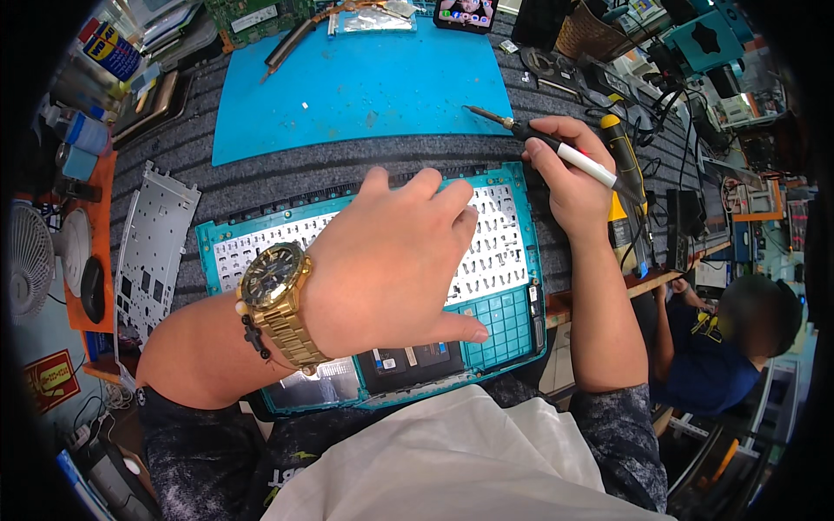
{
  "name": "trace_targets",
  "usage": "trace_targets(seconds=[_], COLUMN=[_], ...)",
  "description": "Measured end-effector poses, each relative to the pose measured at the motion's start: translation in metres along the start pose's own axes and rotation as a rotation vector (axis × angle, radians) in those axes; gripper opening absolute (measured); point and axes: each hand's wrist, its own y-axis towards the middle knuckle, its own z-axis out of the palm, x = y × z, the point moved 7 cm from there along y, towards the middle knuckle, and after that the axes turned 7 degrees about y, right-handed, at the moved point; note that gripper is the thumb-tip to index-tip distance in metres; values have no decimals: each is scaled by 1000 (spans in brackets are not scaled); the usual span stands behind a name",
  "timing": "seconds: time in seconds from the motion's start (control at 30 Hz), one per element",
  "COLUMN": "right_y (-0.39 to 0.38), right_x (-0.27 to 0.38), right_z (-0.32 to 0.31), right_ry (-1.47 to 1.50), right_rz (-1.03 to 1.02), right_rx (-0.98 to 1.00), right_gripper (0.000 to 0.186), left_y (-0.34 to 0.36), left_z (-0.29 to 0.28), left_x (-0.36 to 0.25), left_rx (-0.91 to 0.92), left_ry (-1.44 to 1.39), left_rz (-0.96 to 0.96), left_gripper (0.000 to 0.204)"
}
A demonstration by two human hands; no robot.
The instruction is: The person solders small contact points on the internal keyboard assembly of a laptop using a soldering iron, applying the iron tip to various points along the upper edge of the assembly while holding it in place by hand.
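Observation:
My left hand (391,260), a gold watch on its wrist, lies with bent, spread fingers over a teal laptop top case (499,334) and the metal keyboard backing (493,243) fitted in it, thumb near the touchpad area. A dark battery (404,365) shows at the case's lower middle. My right hand (569,178) grips a black-and-white soldering iron (582,163) right of the case, its tip raised toward the blue mat's (347,87) right edge. A perforated silver metal plate (152,252) lies left of the case.
A hot-air handpiece (287,52), green circuit board (252,17) and phone (465,10) are at the back. A yellow-black tool (621,143) and cables lie right. A fan (35,260) and containers (82,130) stand left. A co-worker (721,347) sits at lower right.

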Motion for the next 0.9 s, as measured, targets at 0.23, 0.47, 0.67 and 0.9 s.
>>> trace_targets(seconds=[0.23,0.47,0.67,0.9], right_y=[-10,-45,-80,-83], right_x=[-3,7,10,12], right_z=[-12,-36,-35,-32], right_ry=[43,490,433,249], right_rz=[16,-69,-139,-121], right_rx=[-20,-31,100,126], right_gripper=[25,26,26,23], left_y=[-5,-10,-6,-7], left_z=[5,6,6,7], left_x=[-1,-2,-1,-1], left_rx=[-34,-71,2,-36], left_ry=[-51,-30,-35,-40], left_rz=[10,10,0,4], left_gripper=[106,109,108,107])
